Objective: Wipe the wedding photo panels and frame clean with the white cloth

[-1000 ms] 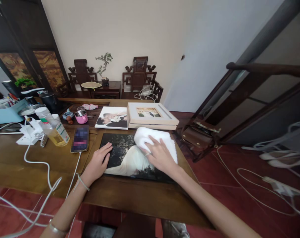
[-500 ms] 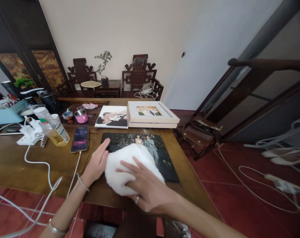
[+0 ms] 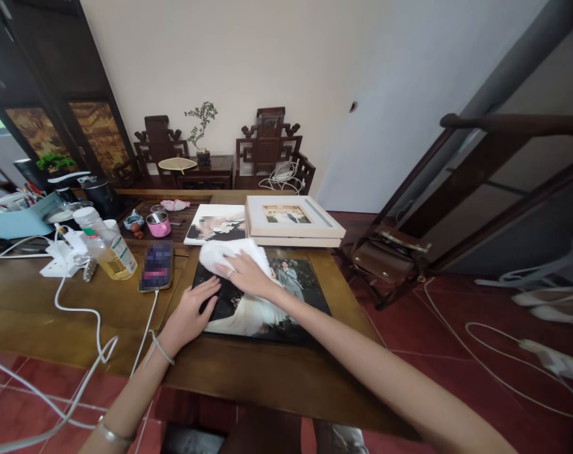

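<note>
A large dark photo print lies flat on the wooden table in front of me. My left hand rests flat on the print's left edge with its fingers stretched out. My right hand presses a white cloth onto the print's far left corner, fingers laid over the cloth. A ring and wrist bands show on my hands and arm.
Behind the print lie a smaller photo and a stack of pale frames. To the left sit a phone on a white cable, a bottle, a pink cup and a power strip. Carved chairs stand by the wall.
My right hand swept the cloth from the print's far right to its near left, then up to the far left corner. The left hand stayed on the print's left edge.
</note>
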Action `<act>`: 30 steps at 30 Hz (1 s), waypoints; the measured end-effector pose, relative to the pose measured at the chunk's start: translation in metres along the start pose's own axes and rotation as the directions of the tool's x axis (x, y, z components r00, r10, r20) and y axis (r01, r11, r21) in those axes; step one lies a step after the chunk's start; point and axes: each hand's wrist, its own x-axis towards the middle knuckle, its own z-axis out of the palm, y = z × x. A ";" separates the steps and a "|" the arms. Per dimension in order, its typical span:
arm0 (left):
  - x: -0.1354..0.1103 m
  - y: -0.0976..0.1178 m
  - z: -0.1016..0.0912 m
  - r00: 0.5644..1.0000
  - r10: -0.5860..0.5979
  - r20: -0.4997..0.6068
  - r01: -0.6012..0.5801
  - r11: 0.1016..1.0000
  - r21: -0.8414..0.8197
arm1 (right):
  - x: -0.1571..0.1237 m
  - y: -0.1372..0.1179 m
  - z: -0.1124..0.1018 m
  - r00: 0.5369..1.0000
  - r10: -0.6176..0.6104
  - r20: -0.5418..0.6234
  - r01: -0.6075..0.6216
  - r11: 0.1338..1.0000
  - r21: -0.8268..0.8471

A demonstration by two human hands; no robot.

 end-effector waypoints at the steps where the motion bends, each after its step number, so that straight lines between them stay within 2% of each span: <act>1: 0.000 0.000 0.000 1.000 0.003 -0.005 -0.003 1.000 -0.003 | 0.010 -0.006 0.004 1.000 -0.021 0.012 0.021 1.000 0.012; 3: 0.000 -0.001 0.000 1.000 0.005 -0.012 -0.005 1.000 -0.004 | 0.021 -0.014 0.010 0.998 -0.045 0.037 0.044 0.998 0.036; 6: 0.001 -0.001 -0.001 1.000 0.016 -0.020 -0.016 1.000 -0.002 | 0.011 -0.008 0.006 0.998 -0.003 0.061 0.000 0.999 0.050; 10: 0.002 0.000 -0.001 1.000 0.019 -0.012 -0.019 1.000 -0.001 | -0.027 0.029 -0.018 0.986 0.159 0.046 -0.160 0.987 0.023; 13: 0.002 0.002 -0.001 1.000 -0.004 -0.010 0.004 1.000 0.002 | -0.057 0.060 -0.039 0.954 0.299 -0.007 -0.299 0.954 -0.018; 16: 0.002 0.003 -0.002 1.000 -0.023 -0.005 0.023 1.000 -0.001 | -0.090 0.074 -0.049 0.932 0.360 -0.045 -0.363 0.930 -0.064; 18: 0.003 0.003 -0.003 0.999 -0.032 0.001 0.032 0.999 -0.018 | -0.114 0.066 -0.049 0.956 0.291 -0.042 -0.294 0.950 -0.109; 21: 0.004 0.003 -0.005 0.999 -0.040 0.006 0.041 0.996 -0.079 | -0.150 0.034 -0.046 0.990 0.140 -0.002 -0.138 0.979 -0.147; 25: 0.004 0.003 -0.005 0.998 -0.067 0.003 0.067 0.991 -0.120 | -0.178 -0.011 -0.047 0.989 0.022 0.143 -0.014 0.998 -0.054; 27: 0.003 0.003 -0.004 0.998 -0.064 -0.006 0.063 0.994 -0.093 | -0.178 -0.016 -0.049 0.978 0.012 0.206 -0.014 1.000 0.008; 30: 0.001 0.003 -0.002 0.999 -0.037 0.006 0.037 0.999 -0.035 | -0.161 0.003 -0.052 0.969 0.155 0.191 -0.162 0.986 0.023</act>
